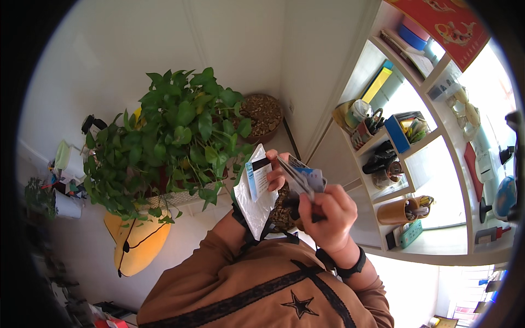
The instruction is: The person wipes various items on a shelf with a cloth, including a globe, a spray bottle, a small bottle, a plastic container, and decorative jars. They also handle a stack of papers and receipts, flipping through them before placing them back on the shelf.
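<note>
My left hand (275, 174) holds a plastic card with a dark magnetic stripe (259, 178) against a silvery foil pouch (256, 209); part of the hand is hidden behind the pouch. Close beside it on the right, my right hand (330, 217) grips a bunch of plastic cards (305, 176) between thumb and fingers. The cards fan out a little, and one among them is blue and white. Their tips come near the fingers of my left hand.
A leafy pothos plant (176, 131) stands ahead on the left, with a round pot of wood chips (261, 117) beside it. A yellow cushion (141, 246) lies at lower left. White shelving (434, 156) on the right holds pen holders, a blue box (397, 133) and jars.
</note>
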